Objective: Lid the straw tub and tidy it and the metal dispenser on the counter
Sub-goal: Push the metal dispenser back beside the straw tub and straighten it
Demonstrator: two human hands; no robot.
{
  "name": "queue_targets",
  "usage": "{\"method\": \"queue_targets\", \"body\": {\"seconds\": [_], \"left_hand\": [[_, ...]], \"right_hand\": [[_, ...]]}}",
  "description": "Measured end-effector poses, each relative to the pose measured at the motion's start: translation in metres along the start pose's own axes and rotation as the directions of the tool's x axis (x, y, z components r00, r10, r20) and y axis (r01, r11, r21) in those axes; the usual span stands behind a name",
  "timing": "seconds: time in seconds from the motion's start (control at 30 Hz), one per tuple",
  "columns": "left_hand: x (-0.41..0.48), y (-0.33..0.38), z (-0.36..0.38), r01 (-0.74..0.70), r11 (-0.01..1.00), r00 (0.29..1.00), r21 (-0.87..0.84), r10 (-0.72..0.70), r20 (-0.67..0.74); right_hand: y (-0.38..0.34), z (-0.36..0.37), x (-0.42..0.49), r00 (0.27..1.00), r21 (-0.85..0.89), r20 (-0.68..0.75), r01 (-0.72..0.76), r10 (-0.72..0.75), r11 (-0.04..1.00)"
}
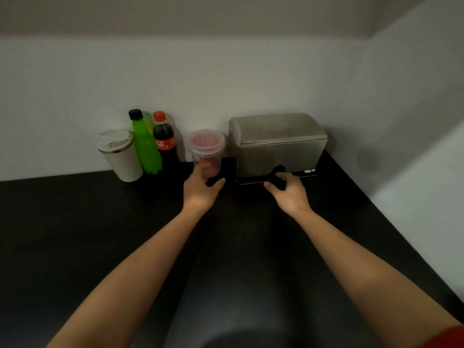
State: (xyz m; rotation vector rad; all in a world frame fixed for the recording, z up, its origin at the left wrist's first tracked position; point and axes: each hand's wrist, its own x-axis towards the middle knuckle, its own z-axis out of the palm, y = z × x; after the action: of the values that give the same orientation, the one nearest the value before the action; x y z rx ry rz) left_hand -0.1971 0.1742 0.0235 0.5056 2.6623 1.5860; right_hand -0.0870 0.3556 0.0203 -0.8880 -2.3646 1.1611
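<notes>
On the matte black counter (75, 222), one boxy brushed-steel dispenser (278, 144) stands by the wall; the right hand (291, 190) pinches black paper at its slot. Just left, one clear lidded straw tub (207, 146); the left hand (200, 188) loosely cups its base. Two bottles (145, 144), one tumbler (120, 154).

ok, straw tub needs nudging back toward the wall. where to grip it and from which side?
Probably the lower clear wall of the straw tub, from the front and slightly left, where the left hand is already placed. It stands upright, the lid flares wider than the body, the metal dispenser crowds its right, and the cola bottle its left. The front is the open side.
</notes>
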Motion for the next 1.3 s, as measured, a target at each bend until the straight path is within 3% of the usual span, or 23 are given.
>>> {"method": "queue_targets", "body": {"seconds": [0.27,0.5,0.8,1.0,1.3], "left_hand": [[0.033,-0.016,-0.027,0.133,0.98,0.991,-0.146,-0.13,0.034],[0.085,-0.015,-0.022,0.419,0.805,0.906,-0.421,-0.338,0.257],[0.119,-0.017,-0.013,0.434,0.766,0.901,-0.474,-0.368,0.23],[0.122,-0.02,-0.013,0.427,0.727,0.904,-0.538,-0.358,0.233],[0.119,-0.022,-0.015,0.406,0.725,0.913,-0.556,-0.343,0.218]], "right_hand": [[-0.049,0.068,-0.008,0.99,0.095,0.135,0.015,-0.027,0.995],[-0.081,0.113,0.016,0.972,0.283,0.232,-0.099,0.032,0.954],[-0.109,0.138,0.054,0.941,0.535,0.272,-0.322,0.202,0.781],[-0.108,0.139,0.063,0.947,0.65,0.276,-0.312,0.167,0.693],[-0.11,0.145,0.059,0.952,0.689,0.263,-0.299,0.157,0.66]]}}
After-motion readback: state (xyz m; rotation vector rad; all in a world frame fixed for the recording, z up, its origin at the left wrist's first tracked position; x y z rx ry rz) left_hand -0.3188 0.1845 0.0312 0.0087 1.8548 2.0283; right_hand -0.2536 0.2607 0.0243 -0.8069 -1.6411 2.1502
